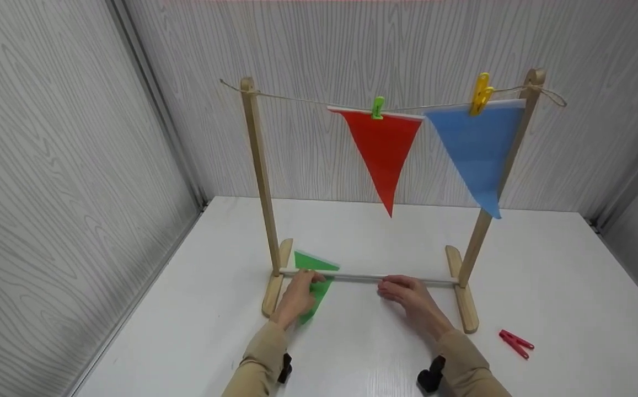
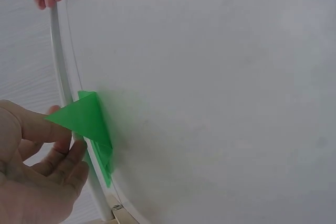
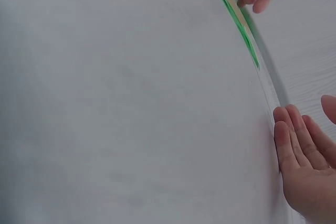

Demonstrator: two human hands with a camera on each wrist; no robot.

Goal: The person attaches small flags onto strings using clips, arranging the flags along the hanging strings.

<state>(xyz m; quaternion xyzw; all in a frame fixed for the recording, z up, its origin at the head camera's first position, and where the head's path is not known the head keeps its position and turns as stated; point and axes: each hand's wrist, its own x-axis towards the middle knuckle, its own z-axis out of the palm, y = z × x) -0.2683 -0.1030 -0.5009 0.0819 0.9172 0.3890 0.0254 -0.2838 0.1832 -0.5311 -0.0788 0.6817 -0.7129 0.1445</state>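
Note:
My left hand [image 1: 299,295] is at the left part of the white crossbar [image 1: 360,275], over a green pennant [image 1: 319,262]. Its fingers are bent beside bar and pennant; whether they grip either is unclear. The pennant lies across under the bar, its point towards me, partly hidden by the hand. In the left wrist view the pennant [image 2: 86,116] overlaps a finger. My right hand [image 1: 409,300] touches the bar right of its middle. In the right wrist view its fingers [image 3: 299,135] are straight together, thumb apart. Bar and posts form a wooden stand [image 1: 261,165].
A string [image 1: 296,100] spans the posts. On it hang a red pennant [image 1: 383,149] by a green clothespin [image 1: 378,107] and a blue pennant [image 1: 478,149] by yellow clothespins [image 1: 481,95]. A red clothespin [image 1: 516,343] lies on the white table [image 1: 567,275] to the right.

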